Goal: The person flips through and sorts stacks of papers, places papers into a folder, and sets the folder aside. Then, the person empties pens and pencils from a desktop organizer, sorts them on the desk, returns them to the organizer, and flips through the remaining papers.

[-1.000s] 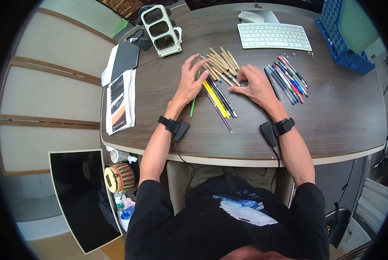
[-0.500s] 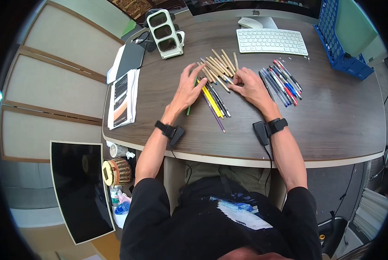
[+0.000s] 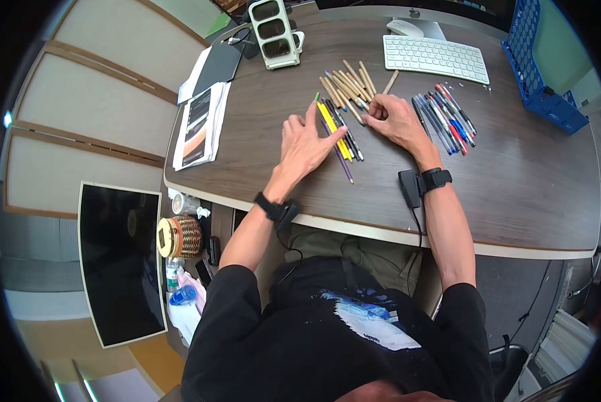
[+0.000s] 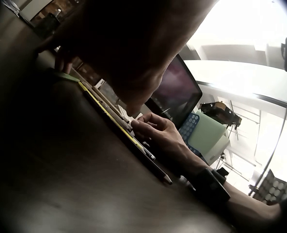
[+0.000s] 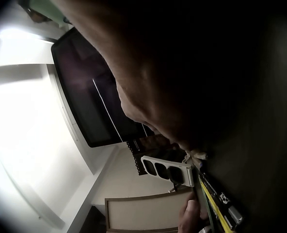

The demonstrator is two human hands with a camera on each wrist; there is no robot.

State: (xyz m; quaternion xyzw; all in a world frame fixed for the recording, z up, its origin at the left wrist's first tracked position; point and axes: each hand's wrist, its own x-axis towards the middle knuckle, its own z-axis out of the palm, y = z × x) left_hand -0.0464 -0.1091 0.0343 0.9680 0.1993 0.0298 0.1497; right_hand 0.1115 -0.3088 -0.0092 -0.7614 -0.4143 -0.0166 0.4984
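In the head view my left hand (image 3: 306,144) is spread, its thumb lying across the yellow pencils (image 3: 325,115). Its index finger runs along the green pencil (image 3: 316,98), most of which is hidden under the hand. Beside the yellow ones lie black pencils (image 3: 355,146) and a purple pencil (image 3: 346,171). My right hand (image 3: 399,122) has thumb and fingertips together at the near edge of the natural-wood pencil pile (image 3: 348,83). It pinches a wood pencil (image 3: 391,81) that sticks out beyond the fingers. The left wrist view shows the right hand (image 4: 165,138) behind the pencil row.
Several pens (image 3: 445,120) lie grouped right of my right hand. Farther back are a keyboard (image 3: 436,58), a mouse (image 3: 405,28) and a blue basket (image 3: 548,110). A white three-window holder (image 3: 273,33) stands at the back left; papers (image 3: 203,127) lie on the left.
My left hand has moved right, sweeping the green pencil up against the yellow ones. The wood pencil at my right hand has swung right, away from the pile.
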